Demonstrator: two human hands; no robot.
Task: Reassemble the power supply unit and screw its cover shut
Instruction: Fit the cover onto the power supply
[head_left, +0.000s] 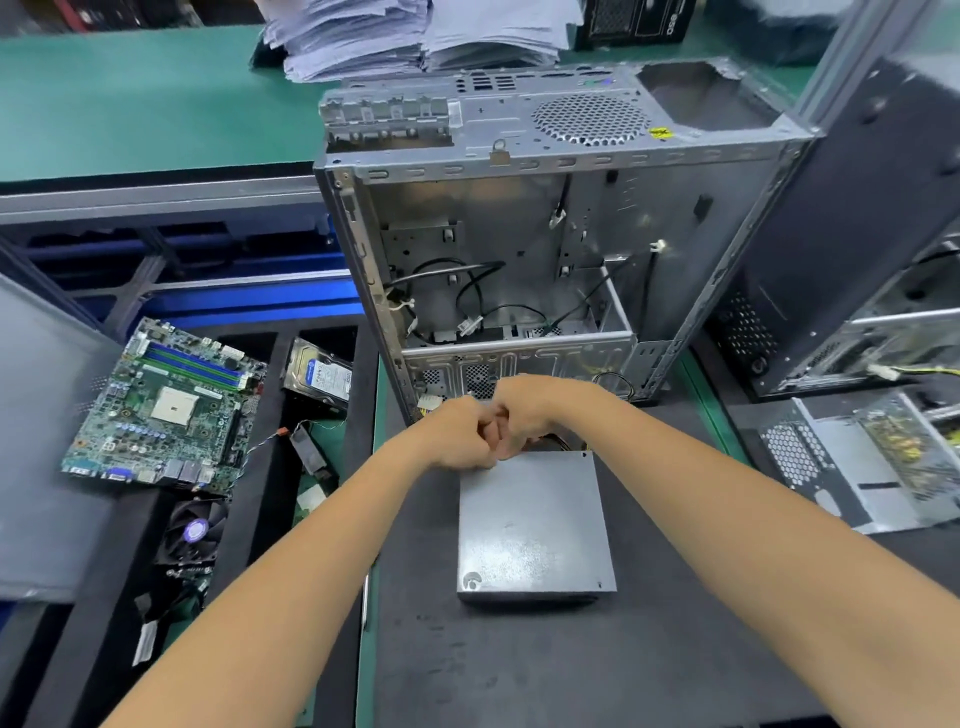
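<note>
Flat grey metal power supply unit (535, 525) lies on the black desk mat (649, 649), before the open silver PC case (545, 234). Left hand (460, 436) and right hand (524, 410) meet at its far-left corner, fingers curled. Can't tell what either grip holds.

Computer repair workshop: gutted PC case (545, 234), loose motherboard (166, 410).

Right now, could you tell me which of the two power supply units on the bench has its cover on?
The closed power supply unit under the hands, in front of the open computer case, has its plain grey cover on. The open unit at the right shows its internals.
</note>
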